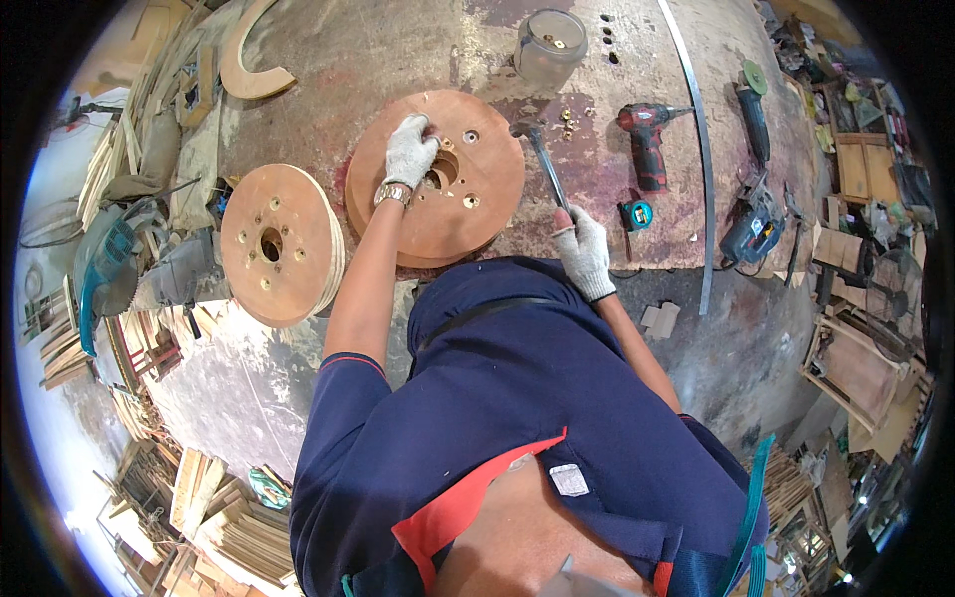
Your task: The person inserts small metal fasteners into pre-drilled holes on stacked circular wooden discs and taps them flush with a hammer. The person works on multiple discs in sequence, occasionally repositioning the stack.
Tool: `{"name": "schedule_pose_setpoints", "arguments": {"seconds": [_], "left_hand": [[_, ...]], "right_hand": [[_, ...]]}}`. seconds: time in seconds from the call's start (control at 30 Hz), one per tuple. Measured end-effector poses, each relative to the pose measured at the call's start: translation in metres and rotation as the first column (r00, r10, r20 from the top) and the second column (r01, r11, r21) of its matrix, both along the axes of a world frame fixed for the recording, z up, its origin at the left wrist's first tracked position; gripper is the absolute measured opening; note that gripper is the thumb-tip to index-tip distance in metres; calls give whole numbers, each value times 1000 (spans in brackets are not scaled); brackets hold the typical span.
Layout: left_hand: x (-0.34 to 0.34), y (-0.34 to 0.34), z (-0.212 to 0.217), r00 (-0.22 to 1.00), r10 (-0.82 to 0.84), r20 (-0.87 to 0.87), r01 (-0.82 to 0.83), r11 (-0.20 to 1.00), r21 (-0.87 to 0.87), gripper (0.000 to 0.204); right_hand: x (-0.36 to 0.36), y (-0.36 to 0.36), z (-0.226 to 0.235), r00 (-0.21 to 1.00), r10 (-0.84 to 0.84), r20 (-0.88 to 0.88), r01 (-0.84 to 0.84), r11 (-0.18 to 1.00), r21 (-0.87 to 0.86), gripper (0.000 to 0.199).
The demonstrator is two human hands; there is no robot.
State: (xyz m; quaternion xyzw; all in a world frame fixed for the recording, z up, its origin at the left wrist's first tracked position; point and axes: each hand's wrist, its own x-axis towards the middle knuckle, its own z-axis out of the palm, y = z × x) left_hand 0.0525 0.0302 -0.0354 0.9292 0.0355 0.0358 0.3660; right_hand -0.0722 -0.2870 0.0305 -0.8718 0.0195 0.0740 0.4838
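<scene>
My left hand (pixel 410 157), in a white knit glove with a watch at the wrist, is on top of a large round wooden disc (pixel 487 169). Its fingers are curled in near a small hole left of the disc's central opening; whatever they pinch is too small to make out. A hammer (pixel 547 165) with a metal shaft is gripped in my gloved right hand (pixel 583 255). The hammer's head reaches the disc's right edge. Metal-lined holes (pixel 471 202) show around the disc's centre. Several brass-coloured fittings (pixel 567 124) lie on the worn table (pixel 348 60).
Left of the large disc sits a smaller wooden disc (pixel 274 244). Beyond are a clear jar (pixel 550 50) and a curved wooden piece (pixel 244 60). To the right lie a cordless drill (pixel 648 144), a tape measure (pixel 637 214), a metal strip (pixel 704 179), an angle grinder (pixel 754 119) and a jigsaw (pixel 753 234).
</scene>
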Motion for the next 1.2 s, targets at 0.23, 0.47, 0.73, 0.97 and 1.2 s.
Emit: {"name": "schedule_pose_setpoints", "arguments": {"seconds": [0.23,0.47,0.73,0.97,1.2], "left_hand": [[-4,0,18,984,-157,-90,172,964,202,18],[10,7,22,950,-276,-147,306,920,245,19],[-12,23,28,995,-85,-60,90,991,101,22],[-83,25,21,924,-375,-72,357,783,509,24],[-106,39,21,932,-290,-216,361,774,520,28]], "right_hand": [[2,1,-2,1000,2,-28,-3,1000,-6,40],[3,2,2,998,60,-17,-60,998,-10,40],[1,-2,0,1000,-6,-24,7,1000,23,39],[6,-3,-1,997,-27,-73,28,1000,10,39],[10,-2,4,995,-32,-96,35,999,30,41]]}}
